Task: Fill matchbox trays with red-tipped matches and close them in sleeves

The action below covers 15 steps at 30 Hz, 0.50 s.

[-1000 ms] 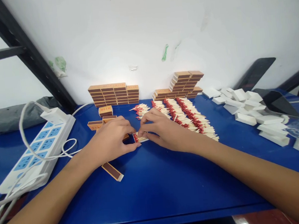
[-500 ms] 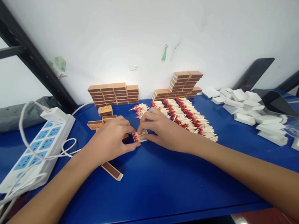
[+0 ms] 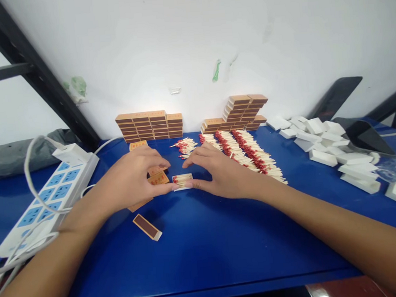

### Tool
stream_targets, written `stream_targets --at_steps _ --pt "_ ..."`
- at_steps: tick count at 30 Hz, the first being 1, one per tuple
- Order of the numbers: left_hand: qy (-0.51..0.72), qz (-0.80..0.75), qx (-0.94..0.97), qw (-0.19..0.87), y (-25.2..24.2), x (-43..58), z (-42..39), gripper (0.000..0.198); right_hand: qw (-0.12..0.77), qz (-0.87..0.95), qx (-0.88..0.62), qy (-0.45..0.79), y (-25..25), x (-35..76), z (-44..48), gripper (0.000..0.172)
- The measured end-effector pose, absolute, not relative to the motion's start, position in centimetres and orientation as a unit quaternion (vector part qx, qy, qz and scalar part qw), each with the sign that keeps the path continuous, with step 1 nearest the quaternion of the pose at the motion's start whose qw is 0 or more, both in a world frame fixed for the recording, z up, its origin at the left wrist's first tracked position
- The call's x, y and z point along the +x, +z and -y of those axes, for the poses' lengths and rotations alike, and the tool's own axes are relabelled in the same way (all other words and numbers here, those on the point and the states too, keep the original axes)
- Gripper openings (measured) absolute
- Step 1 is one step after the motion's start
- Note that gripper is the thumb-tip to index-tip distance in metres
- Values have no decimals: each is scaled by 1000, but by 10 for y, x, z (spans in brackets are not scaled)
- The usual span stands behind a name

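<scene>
Head view: we look down on a blue surface [image 3: 210, 249] that meets a white wall [image 3: 189, 43].
Tray: we see the tray [image 3: 184, 188] lying on the surface, between the two thumbs, its long sides running left to right.
Matches: a layer of matches [image 3: 179, 180] lies inside the tray, red heads towards its left end.
Left hand: our left hand [image 3: 134, 175] is half open, its thumb tip at the tray's left end and its fingers raised apart from the thumb; we see nothing gripped in it.
Right hand: our right hand [image 3: 217, 172] is also half open, thumb over the tray's right end, index finger lifted above; we see nothing pinched, and cannot tell how firmly the thumb presses.
Sleeves: orange sleeves [image 3: 159, 178] sit just beside the left hand, partly hidden by it; a box [image 3: 147, 227] lies at a slant nearer us.
Piles: behind the right hand we have rows of loose matches [image 3: 253, 148], and a small heap [image 3: 186, 147] to their left.
Stacks: a left stack [image 3: 149, 126] and a right stack [image 3: 245, 112] of boxes stand near the wall.
Far right: white trays [image 3: 322, 138] lie jumbled.
Far left: a power strip [image 3: 61, 192] lies tilted, cables across it.
</scene>
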<state>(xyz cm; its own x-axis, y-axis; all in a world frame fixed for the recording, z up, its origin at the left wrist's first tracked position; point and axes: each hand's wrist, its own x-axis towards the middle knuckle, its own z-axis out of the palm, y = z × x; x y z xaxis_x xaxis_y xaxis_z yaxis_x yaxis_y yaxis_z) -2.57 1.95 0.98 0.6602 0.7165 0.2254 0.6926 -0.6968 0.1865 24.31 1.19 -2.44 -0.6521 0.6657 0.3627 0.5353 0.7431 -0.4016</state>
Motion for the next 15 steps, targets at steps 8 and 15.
stream_targets --at_steps 8,15 --pt "83 -431 898 -2 18 -30 -17 35 218 903 -340 144 -27 240 -8 23" --pt "44 -446 893 36 15 -28 -18 30 272 882 -368 116 -30 246 -12 20"
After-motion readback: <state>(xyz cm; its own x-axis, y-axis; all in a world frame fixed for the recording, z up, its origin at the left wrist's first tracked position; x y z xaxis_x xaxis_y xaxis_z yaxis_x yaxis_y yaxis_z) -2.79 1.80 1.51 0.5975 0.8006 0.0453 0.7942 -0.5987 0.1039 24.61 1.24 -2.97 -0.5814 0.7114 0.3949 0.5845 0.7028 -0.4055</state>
